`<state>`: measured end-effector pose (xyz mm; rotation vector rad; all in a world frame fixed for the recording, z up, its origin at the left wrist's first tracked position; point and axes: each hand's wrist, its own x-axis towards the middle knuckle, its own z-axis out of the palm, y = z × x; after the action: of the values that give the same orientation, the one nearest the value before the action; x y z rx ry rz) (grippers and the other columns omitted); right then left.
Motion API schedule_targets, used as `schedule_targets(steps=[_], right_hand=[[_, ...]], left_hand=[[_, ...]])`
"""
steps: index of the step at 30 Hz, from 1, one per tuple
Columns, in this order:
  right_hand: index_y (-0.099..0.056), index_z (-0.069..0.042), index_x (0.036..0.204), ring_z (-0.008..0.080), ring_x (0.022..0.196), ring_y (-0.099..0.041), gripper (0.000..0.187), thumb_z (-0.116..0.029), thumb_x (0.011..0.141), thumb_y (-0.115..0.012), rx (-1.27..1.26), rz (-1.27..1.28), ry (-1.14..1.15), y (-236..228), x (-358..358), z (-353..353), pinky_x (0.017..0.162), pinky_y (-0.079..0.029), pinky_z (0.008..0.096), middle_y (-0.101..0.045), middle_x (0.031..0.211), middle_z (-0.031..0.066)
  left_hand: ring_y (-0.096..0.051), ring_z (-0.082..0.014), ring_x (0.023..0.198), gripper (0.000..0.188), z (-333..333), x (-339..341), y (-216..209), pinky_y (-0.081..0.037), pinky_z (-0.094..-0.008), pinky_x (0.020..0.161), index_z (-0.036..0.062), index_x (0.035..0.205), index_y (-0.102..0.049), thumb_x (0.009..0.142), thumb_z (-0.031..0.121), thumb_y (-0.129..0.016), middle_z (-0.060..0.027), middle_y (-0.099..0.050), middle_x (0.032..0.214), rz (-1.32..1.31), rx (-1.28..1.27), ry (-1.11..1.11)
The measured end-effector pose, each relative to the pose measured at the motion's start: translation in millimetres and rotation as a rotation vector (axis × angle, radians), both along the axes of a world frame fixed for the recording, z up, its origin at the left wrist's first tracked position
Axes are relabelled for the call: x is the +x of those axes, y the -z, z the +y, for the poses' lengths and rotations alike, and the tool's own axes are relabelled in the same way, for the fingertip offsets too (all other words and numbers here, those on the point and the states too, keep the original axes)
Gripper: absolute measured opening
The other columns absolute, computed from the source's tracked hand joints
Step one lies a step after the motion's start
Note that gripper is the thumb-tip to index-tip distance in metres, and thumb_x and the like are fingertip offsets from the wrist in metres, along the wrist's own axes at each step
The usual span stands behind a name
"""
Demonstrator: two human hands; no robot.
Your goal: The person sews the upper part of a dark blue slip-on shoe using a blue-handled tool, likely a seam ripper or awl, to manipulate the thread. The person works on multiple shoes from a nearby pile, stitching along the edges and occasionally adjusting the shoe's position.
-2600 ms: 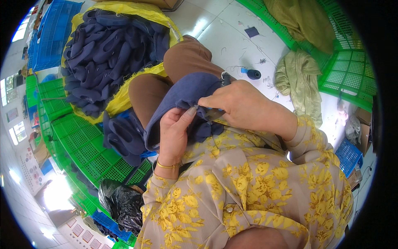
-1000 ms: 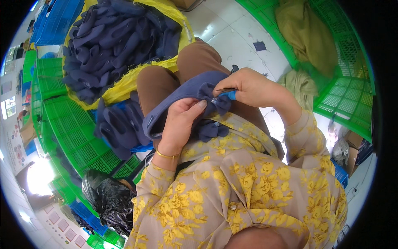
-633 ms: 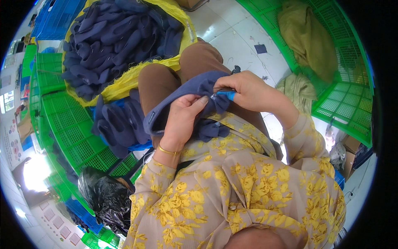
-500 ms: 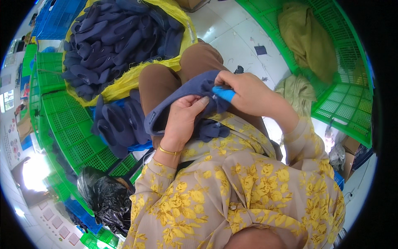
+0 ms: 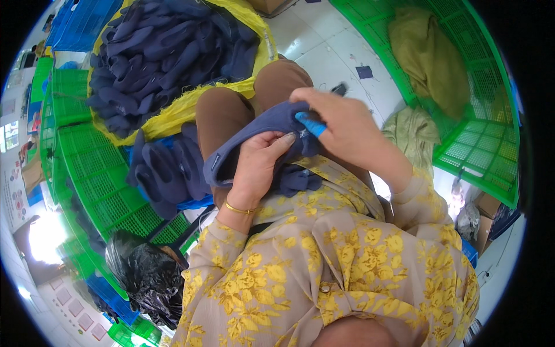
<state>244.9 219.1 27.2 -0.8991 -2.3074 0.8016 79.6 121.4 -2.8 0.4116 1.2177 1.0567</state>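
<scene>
A navy fabric slipper-like piece (image 5: 254,130) lies across my lap, its opening edge facing me and pale loose fibres showing near its right end. My left hand (image 5: 258,165) pinches the near edge between thumb and fingers. At the right end, my right hand (image 5: 350,124) has its curled fingers and thumb closed on the fabric; blue tape wraps the thumb. A small dark object (image 5: 339,89) shows, blurred, just beyond the right knuckles; I cannot tell whether the hand holds it. More bunched navy fabric (image 5: 298,180) rests beneath the piece on my lap.
Beyond my knees stands a yellow sack (image 5: 173,118) full of similar navy pieces (image 5: 167,52). Several more navy pieces (image 5: 159,173) lie to my left, beside a green crate (image 5: 95,179). A black plastic bag (image 5: 147,277) is near my left elbow. At right, another green crate (image 5: 485,162) holds olive cloth (image 5: 430,58).
My right hand has shifted slightly up and away along the piece's right end. The small dark object moved up with it. My left hand keeps nearly the same pinch.
</scene>
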Motion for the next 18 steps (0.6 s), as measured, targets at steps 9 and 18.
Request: schedule_targets(steps=[9,18], right_hand=[[-0.059,-0.008,0.086,0.0286,0.070,-0.065,0.015,-0.003,0.073,-0.066,0.150,-0.269,-0.356,-18,-6,-4,0.060,-0.050,0.0397,-0.054,0.093,0.0079],[-0.056,-0.010,0.103,0.0174,0.075,-0.061,0.025,0.000,0.080,-0.061,-0.144,0.369,-0.329,-43,-51,-22,0.062,-0.048,0.0296,-0.060,0.098,0.0037]], left_hand=[[-0.062,-0.0056,0.083,0.016,-5,1,4,-0.049,-0.0194,0.075,-0.0005,0.104,-0.069,0.090,0.002,-0.062,-0.0022,-0.070,0.096,-0.056,0.019,-0.040],[-0.058,-0.0090,0.082,0.018,-8,4,11,-0.046,-0.0198,0.072,0.0049,0.105,-0.059,0.087,0.002,-0.059,-0.0017,-0.059,0.100,0.462,0.410,-0.021]])
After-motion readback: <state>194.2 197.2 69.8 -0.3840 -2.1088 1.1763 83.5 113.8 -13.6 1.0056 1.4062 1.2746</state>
